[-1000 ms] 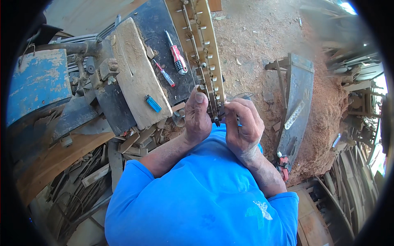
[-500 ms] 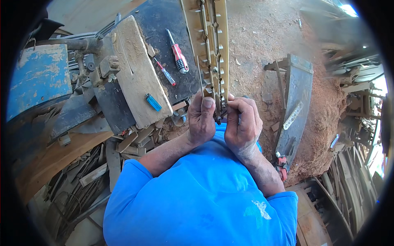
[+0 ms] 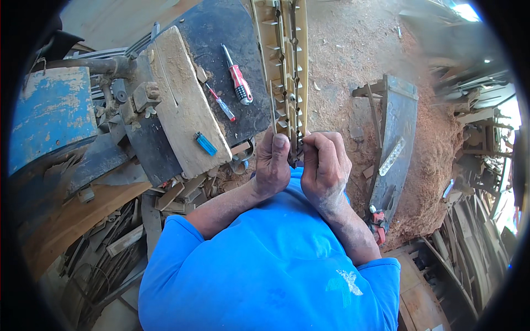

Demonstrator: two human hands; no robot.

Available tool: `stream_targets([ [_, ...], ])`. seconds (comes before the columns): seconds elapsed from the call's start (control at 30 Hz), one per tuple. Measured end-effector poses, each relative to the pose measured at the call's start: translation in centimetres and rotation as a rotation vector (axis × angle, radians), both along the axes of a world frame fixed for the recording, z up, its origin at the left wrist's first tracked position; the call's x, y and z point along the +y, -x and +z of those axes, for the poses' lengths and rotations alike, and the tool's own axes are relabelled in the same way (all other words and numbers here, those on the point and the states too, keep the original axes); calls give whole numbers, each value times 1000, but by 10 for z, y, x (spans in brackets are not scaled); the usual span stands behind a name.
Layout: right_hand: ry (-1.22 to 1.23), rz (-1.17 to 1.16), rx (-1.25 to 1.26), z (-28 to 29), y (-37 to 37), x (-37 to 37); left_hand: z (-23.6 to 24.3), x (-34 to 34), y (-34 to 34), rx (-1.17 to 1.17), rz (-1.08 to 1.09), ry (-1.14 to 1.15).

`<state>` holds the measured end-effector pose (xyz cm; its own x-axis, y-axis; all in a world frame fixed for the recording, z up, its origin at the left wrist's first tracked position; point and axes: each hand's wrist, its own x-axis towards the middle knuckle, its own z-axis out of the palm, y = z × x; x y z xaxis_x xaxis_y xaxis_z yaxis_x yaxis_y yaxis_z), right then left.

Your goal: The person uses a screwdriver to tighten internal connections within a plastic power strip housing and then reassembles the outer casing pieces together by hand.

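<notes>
A long, narrow cream-coloured ribbed piece [image 3: 302, 71] runs away from me past the upper edge of the view. Dark strips with evenly spaced round widenings lie along its middle. My left hand [image 3: 272, 171] is closed on the left side of its near end, thumb on top and fingers mostly hidden behind. On the right side of that end, my right hand [image 3: 327, 168] pinches the edge between thumb and curled index finger. The near tip of the dark strips shows between my hands, close to my blue shirt.
Left of the piece, a dark tabletop [image 3: 205, 30] bears a large red-handled screwdriver [image 3: 239, 83] and a smaller screwdriver [image 3: 223, 107]. A blue lighter [image 3: 206, 144] lies on a dusty board [image 3: 190, 105]. At right, a dark plank bench [image 3: 393, 138] stands amid sawdust [image 3: 436, 165].
The view has shifted slightly. My right hand's fingers have moved a little at the piece's edge; both hands keep their hold.
</notes>
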<state>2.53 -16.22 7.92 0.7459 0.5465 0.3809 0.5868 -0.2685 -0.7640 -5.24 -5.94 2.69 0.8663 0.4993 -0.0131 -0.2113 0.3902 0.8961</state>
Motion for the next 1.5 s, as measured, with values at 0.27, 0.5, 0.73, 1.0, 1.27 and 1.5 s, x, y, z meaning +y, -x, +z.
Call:
stream_targets([
  [0.27, -39, 22, 55, -2, 2, 2, 23, 11, -2, 137, -169, 168],
  [0.5, -85, 12, 201, 1, 8, 0, 25, 22, -16, -52, -250, 291],
  [0.73, -177, 31, 276, -1, 5, -4, 21, 23, -21, -77, -219, 387],
  [1.0, 69, 3, 341, -46, -52, 19, 12, 37, 8, -18, -9, 402],
  [1.27, 627, 485, 2, -86, -70, 150, 10, 41, 46, -97, 104, 488],
  [1.5, 599, 457, -33, -105, -62, 174, 11, 35, 56, -114, 164, 571],
])
